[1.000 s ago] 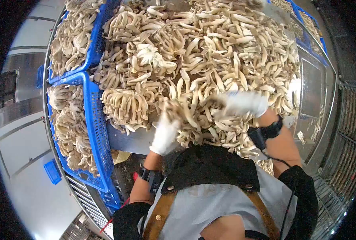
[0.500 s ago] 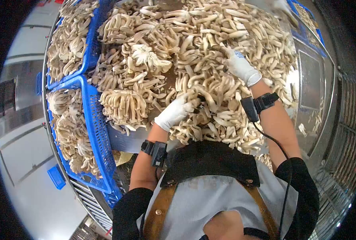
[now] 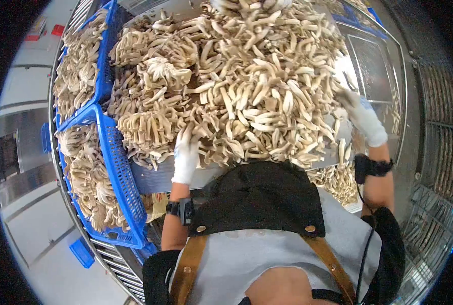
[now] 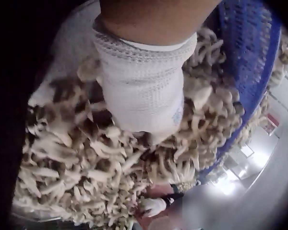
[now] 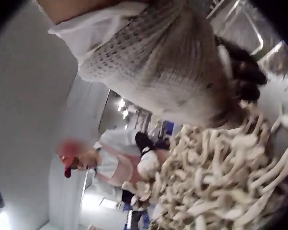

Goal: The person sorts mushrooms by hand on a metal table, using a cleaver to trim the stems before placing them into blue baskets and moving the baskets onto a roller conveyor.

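Loose pale mushrooms point(image 3: 262, 119) cover the metal table in a wide heap. The white-gloved left hand point(image 3: 186, 157) touches the heap's near left part, fingers pointing forward beside a dense cluster point(image 3: 145, 127); its fingertips are mostly hidden among mushrooms in the left wrist view, below the glove point(image 4: 139, 91). At the heap's right edge is the right hand point(image 3: 364, 119), fingers extended toward the mushrooms and blurred at the tips. In the right wrist view this hand point(image 5: 168, 62) shows dark fingertips, with a pale piece near them that I cannot identify.
Blue crates point(image 3: 122, 178) full of mushrooms line the left side. More mushrooms point(image 3: 338, 183) lie below the near edge at right. A metal frame point(image 3: 374, 66) borders the right. Another person point(image 5: 117, 163) in a red cap stands across the heap.
The right hand has moved from the middle of the heap to its right edge. My left hand has shifted left, away from the mushrooms it gripped. The view has shifted too.
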`<action>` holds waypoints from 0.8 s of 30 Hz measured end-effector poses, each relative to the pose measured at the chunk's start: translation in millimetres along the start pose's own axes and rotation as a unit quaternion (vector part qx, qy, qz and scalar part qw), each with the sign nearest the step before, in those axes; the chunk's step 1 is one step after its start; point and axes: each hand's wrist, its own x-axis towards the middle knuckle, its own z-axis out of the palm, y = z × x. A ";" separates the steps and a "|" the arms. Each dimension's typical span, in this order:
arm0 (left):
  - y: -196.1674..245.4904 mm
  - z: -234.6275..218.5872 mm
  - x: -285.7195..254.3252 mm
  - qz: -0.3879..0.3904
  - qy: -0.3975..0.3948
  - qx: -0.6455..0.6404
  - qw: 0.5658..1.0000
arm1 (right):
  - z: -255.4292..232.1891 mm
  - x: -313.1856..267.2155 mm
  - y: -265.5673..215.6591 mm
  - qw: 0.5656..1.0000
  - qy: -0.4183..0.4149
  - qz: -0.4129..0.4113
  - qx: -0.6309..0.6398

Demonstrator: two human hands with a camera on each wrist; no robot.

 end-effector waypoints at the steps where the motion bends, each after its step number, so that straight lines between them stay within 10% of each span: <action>1: -9.8 -3.0 -16.0 0.016 0.028 0.005 0.999 | -10.7 -34.1 -2.8 0.987 -0.062 0.130 0.073; 4: -35.8 -4.9 -62.7 0.003 0.110 0.022 0.994 | -33.2 -103.1 -27.0 0.908 -0.266 0.314 0.078; 6: -49.6 -0.8 -77.5 -0.076 0.172 0.003 0.982 | -1.3 -120.4 -50.8 0.889 -0.234 0.336 0.206; 8: -49.7 8.4 -77.0 -0.154 0.168 0.012 0.974 | 50.9 -105.4 -110.7 0.837 -0.153 0.117 0.511; 9: -59.6 26.1 -73.6 -0.182 0.172 0.055 0.967 | 95.1 -103.4 -137.5 0.658 -0.186 0.057 0.727; 10: -43.9 36.6 -65.3 -0.181 0.155 0.022 0.971 | 100.2 -68.3 -175.9 0.791 -0.275 0.032 0.545; 12: -30.1 70.2 -33.9 -0.192 0.141 -0.202 0.950 | 173.4 -61.8 -211.9 0.806 -0.126 0.000 0.579; 13: -1.6 74.0 -16.8 -0.190 0.089 -0.054 0.976 | 170.0 -49.7 -208.0 0.838 -0.119 -0.017 0.532; 16: 56.2 108.7 46.1 -0.179 0.005 -0.187 0.966 | 192.0 -14.8 -179.2 0.964 0.033 -0.119 0.236; 17: 72.6 116.2 67.6 -0.213 -0.017 -0.258 0.942 | 198.7 6.1 -162.1 0.926 -0.089 -0.067 0.362; 18: 98.2 118.2 87.1 -0.312 -0.023 -0.466 0.827 | 210.1 20.3 -144.2 0.957 0.078 -0.083 0.268; 20: 110.2 123.4 112.4 -0.285 -0.102 -0.455 0.837 | 186.8 61.3 -104.7 0.960 -0.087 -0.060 0.258; 22: 165.5 100.5 120.4 -0.306 -0.108 -0.515 0.793 | 185.0 82.8 -74.1 0.995 -0.001 -0.093 0.047; 23: 114.8 124.5 142.3 -0.089 -0.189 -0.567 0.797 | 170.2 89.5 -66.9 0.991 0.085 -0.059 0.084; 24: 149.4 103.3 142.3 -0.165 -0.224 -0.696 0.662 | 141.6 95.9 -62.6 0.978 0.171 -0.024 0.119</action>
